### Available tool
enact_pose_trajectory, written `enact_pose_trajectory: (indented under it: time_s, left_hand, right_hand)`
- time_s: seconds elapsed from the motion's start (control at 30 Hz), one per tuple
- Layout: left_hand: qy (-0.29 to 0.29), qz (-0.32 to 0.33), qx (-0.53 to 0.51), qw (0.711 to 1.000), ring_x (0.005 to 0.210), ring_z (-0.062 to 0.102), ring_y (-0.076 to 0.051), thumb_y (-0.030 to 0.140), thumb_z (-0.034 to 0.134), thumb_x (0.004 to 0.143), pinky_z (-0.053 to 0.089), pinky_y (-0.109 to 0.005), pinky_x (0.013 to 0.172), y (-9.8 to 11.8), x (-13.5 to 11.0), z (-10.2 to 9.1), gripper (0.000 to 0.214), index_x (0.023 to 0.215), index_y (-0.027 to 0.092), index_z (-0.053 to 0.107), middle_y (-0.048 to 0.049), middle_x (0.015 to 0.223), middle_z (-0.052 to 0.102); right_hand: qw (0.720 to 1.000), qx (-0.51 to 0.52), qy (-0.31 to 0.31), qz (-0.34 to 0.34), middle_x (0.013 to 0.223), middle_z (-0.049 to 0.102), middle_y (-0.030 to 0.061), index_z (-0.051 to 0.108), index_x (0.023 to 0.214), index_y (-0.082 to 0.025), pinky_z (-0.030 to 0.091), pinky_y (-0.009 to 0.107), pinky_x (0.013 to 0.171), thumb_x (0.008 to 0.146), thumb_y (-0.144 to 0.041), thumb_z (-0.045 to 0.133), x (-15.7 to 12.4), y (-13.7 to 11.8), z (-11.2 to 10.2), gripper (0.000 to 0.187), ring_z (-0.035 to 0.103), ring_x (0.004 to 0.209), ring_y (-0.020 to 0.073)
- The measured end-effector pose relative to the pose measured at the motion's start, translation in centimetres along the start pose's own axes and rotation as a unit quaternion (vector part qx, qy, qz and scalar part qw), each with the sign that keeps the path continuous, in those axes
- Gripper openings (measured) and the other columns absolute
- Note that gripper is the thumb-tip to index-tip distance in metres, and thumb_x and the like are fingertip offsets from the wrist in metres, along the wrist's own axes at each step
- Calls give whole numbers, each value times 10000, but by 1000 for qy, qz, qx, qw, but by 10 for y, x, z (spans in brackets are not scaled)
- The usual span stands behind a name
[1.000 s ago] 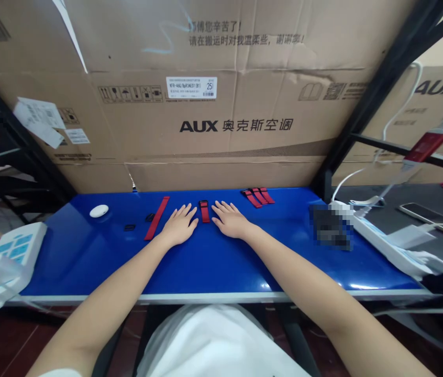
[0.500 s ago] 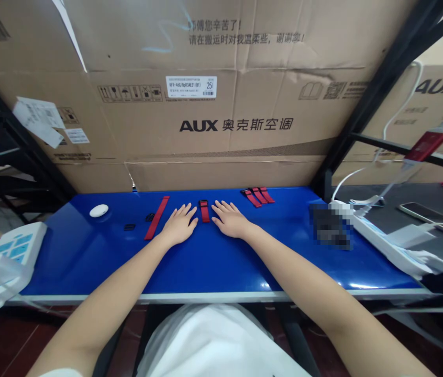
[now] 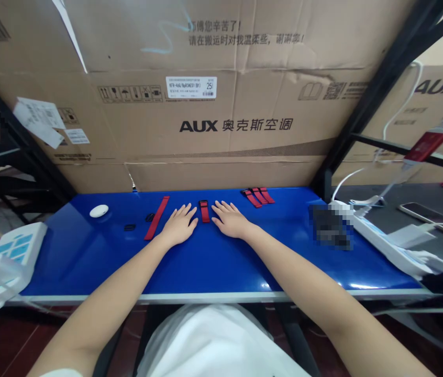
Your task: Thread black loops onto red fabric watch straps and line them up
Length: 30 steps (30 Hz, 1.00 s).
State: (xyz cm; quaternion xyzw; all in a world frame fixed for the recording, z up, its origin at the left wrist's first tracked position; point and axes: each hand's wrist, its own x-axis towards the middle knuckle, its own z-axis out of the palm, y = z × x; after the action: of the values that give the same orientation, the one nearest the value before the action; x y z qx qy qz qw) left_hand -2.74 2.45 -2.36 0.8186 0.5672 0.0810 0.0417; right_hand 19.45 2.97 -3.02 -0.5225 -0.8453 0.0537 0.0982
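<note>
Blue tabletop [image 3: 209,267], hands [image 3: 179,226] well inside front edge [image 3: 213,298]

Big back carton [image 3: 146,144] read "AUX 奥克斯空调", with "师傅您辛苦了! 请在搬运时对我温柔些,谢谢您!" above. Its white label [image 3: 191,87] showed "KFR-46G/BpR3AES1(B1)" and "25". Handling pictograms [image 3: 130,93] sat left of that label; a book icon [image 3: 310,91] and QR code [image 3: 333,90] sat well right. Right-hand carton [image 3: 402,125] also read "AUX". Smaller print, papers [image 3: 44,115] at left included, was too blurry.

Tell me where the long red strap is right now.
In the head view, the long red strap lies on the blue tabletop, just left of the left hand, between it and a black buckle.
</note>
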Motion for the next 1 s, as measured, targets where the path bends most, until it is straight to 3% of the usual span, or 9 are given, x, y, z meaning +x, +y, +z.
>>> enact_pose_trajectory:
  time_s: [0.4, 0.53, 0.67, 0.73, 0.83, 1.0]
  left_hand:
    - [8, 2, -13, 1000, 1477, 184, -273, 504, 282, 972, 145, -478, 1190, -3, 2, 3, 592, 1471, 206, 399, -86, 1588, 248]
    - [-1, 6, -21, 1000, 1480, 166, -280, 531, 280, 964, 147, -494, 1187, -5, 0, 2, 605, 1477, 231, 387, -80, 1594, 239]
    - [26, -110, 5, 994, 1469, 118, -401, 655, 309, 904, 50, -669, 1131, -4, -7, 0, 689, 1473, 277, 398, -97, 1607, 193]
    - [40, -172, 7, 984, 1451, 117, -463, 705, 319, 869, 55, -741, 1080, -3, -10, 0, 748, 1465, 263, 411, -126, 1608, 179]
    - [48, -197, -2, 979, 1433, 149, -491, 711, 324, 857, 143, -761, 1051, -2, -12, -1, 755, 1447, 254, 434, -141, 1606, 185]
    - [67, -174, 13, 982, 1423, 192, -475, 614, 315, 907, 227, -661, 1093, 5, -15, -1, 710, 1451, 168, 412, -183, 1599, 176]
  right_hand:
    - [1000, -9, -2, 1, 1596, 220, 95, 307, 1516, -148, 138, 479, 1198, 975, -480, 233, -1, -1, -1, 639, 176, 1479, 291]
    - [997, -39, 51, -40, 1591, 239, 119, 331, 1502, -122, 171, 475, 1182, 962, -339, 309, -6, -11, -3, 583, 236, 1456, 314]
    - [986, -45, 69, -145, 1557, 334, 105, 417, 1460, -152, 258, 416, 1144, 905, -184, 369, -11, -26, -7, 558, 367, 1387, 281]
    - [986, -34, 54, -155, 1499, 432, 107, 474, 1422, -156, 306, 392, 1113, 922, -199, 351, -12, -31, -9, 517, 438, 1331, 263]
    - [994, -26, 46, -95, 1383, 554, 128, 584, 1313, -145, 319, 385, 1099, 962, -284, 315, -11, -29, -15, 464, 514, 1252, 269]
    - [990, -62, 25, 124, 1166, 662, 220, 683, 1139, -68, 399, 418, 1012, 928, -319, 390, -9, 7, -34, 440, 605, 1110, 337]
